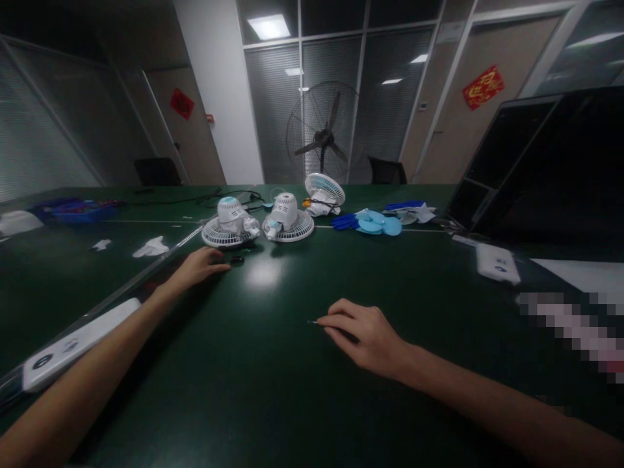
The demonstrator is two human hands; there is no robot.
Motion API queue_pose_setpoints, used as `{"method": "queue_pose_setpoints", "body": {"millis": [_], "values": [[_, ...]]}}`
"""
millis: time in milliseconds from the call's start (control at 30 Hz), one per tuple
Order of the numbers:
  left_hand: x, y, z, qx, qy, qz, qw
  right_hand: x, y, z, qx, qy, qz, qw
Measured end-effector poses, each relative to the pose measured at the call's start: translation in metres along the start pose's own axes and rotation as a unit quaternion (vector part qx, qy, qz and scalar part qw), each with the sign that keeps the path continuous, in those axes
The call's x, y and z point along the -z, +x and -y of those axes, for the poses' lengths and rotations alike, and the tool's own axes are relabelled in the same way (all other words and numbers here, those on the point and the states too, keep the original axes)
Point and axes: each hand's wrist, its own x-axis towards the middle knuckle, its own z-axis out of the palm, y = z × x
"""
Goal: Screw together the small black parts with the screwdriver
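Note:
My left hand [197, 268] reaches far forward over the dark green table [273, 390], fingers curled around a small black part [237, 259] that lies just in front of a white fan head lying face down [229, 224]. A second white fan head [287, 221] lies beside it and a third fan [324, 193] stands behind. My right hand [363, 335] rests on the table nearer me, fingers pinched on a thin small pointed thing [312, 322] whose tip shows at the fingertips.
Blue fan blades [373, 223] lie right of the fans. White power strips lie at the left [73, 344] and right [497, 263]. A dark monitor [541, 169] stands at the right, a big pedestal fan [322, 133] at the back. White scraps [152, 247] lie at the left.

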Motion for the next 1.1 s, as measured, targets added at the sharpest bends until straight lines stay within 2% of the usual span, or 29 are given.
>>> {"method": "queue_pose_setpoints", "body": {"millis": [100,200,333,467,767,833,1000,1100], "values": [[0.009,-0.003,0.0,0.009,0.015,0.021,1.0,0.0,0.0,0.001,-0.001,0.003,0.0,1.0],[0.011,-0.004,-0.008,0.001,0.023,0.012,1.0,0.001,0.0,0.002,-0.003,0.004,0.001,1.0],[0.011,-0.006,-0.015,-0.04,0.016,0.005,0.999,0.002,0.0,0.002,-0.001,0.003,0.005,1.0],[0.012,-0.006,-0.014,-0.083,-0.008,0.028,0.996,0.002,0.001,0.001,-0.001,0.001,0.004,1.0],[0.013,-0.002,-0.01,-0.083,0.023,0.047,0.995,0.004,0.003,0.005,0.0,0.004,0.003,1.0],[0.012,-0.004,-0.013,-0.091,0.014,0.032,0.995,0.004,0.002,0.004,-0.002,0.001,0.008,1.0],[0.0,-0.005,-0.025,-0.085,-0.055,-0.063,0.993,0.003,0.001,0.002,-0.004,-0.002,0.005,1.0],[-0.011,-0.003,-0.033,-0.073,-0.066,-0.059,0.993,0.003,0.002,0.003,0.0,0.007,0.005,1.0]]}}
